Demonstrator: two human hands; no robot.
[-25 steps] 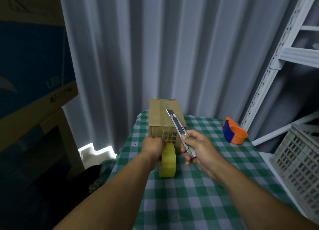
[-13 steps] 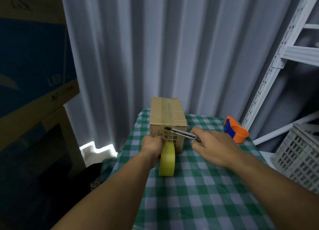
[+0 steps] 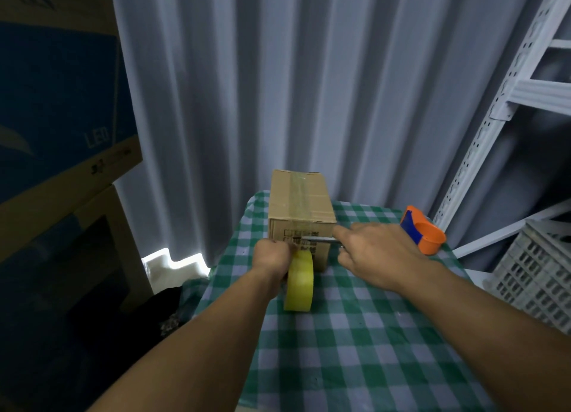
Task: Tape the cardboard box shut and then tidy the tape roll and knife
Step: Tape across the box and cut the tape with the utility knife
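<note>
Head view: knife [image 3: 319, 240] in right hand [image 3: 370, 251] fingers, blade across box [image 3: 301, 207] front.

This looks like a storeroom or packing corner to me, not a living space. Behind the box [image 3: 301, 201] I am working on hangs a grey pleated curtain [image 3: 309, 87] that closes off the back. Left of my left hand [image 3: 272, 258], big cartons [image 3: 61, 133] lean stacked, one printed "LED". Right of my right hand [image 3: 370, 251] stands a white slotted-steel rack [image 3: 494, 102], with a white plastic crate [image 3: 537, 272] below it. My hands work over a small table under a green checked cloth [image 3: 355, 334], and an orange tape dispenser [image 3: 425, 234] sits just beyond my right hand.
</note>
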